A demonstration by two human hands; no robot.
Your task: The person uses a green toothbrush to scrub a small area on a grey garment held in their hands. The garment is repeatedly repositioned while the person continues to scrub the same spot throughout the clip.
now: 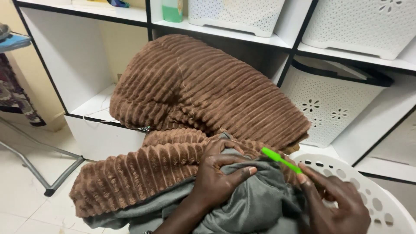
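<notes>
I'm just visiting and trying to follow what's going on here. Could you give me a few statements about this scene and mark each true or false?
1. The right hand holds a green tool. True.
2. The left hand rests on grey cloth. True.
3. The ribbed fabric is blue. False: it is brown.
4. The white basket lies under the right hand. True.
5. The shelf behind is made of dark wood. False: it is white with dark edges.
</notes>
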